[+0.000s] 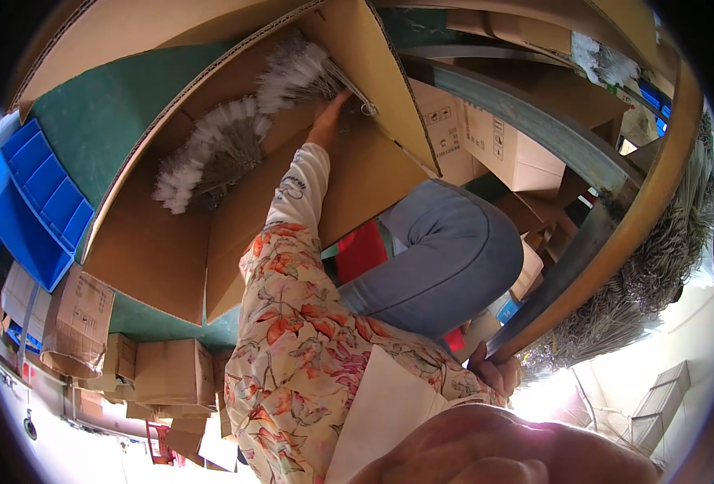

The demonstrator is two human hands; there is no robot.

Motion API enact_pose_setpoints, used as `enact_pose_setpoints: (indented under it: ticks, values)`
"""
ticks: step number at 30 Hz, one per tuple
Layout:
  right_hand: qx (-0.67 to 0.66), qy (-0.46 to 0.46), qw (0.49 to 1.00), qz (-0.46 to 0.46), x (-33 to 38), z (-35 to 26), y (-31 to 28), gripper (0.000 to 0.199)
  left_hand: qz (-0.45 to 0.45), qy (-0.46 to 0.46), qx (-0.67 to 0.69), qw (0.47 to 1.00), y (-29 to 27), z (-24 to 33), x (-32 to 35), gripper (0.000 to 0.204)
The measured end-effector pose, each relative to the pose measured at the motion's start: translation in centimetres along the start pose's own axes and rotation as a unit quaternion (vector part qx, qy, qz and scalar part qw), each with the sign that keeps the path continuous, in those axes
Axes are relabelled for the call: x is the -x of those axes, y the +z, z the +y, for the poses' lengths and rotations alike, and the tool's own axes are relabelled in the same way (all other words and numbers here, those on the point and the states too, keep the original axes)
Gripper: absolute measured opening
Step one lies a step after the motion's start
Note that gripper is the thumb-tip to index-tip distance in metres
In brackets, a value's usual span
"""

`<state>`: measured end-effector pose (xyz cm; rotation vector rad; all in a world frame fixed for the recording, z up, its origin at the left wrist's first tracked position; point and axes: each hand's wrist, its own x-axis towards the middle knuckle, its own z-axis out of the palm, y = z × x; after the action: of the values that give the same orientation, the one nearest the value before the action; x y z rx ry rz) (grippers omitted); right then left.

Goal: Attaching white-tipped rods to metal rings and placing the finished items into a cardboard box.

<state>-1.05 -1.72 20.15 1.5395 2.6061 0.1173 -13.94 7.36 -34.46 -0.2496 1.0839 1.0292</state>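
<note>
My left hand [329, 123] reaches deep into an open cardboard box [248, 230]. It is closed at the stems of a bundle of thin wire-handled brushes [299, 77] with whitish bristles; the bundle partly hides the fingers. The looped wire ends point to the right, near the box wall. Farther left in the box lies a second cluster of the same brushes [216, 145]. Over at the right, my right hand [496, 373] has its fingers curled round the wooden rim of a table [587, 278].
Heaps of wire stems with looped ends [655, 266] lie on the table. A metal table leg bar [526, 109] crosses beside more cartons [510, 149]. Blue plastic bins [38, 206] stand left of the box, and stacked cartons [171, 371] lie behind. My bent knee [462, 250] is beside the box.
</note>
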Motion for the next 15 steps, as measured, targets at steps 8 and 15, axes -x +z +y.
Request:
enact_pose_setpoints:
  ticks: [8, 15]
  values:
    - [0.019, 0.011, 1.000, 0.010, 0.1, -0.1, 0.0, 0.017, -0.066, -0.094, 0.170, 0.979, 2.1, 1.4, -0.8, 0.064]
    - [0.020, 0.033, 0.999, 0.009, 0.4, 0.4, 0.4, 0.019, -0.066, -0.077, 0.290, 0.952, 5.0, 3.7, 0.4, 0.060]
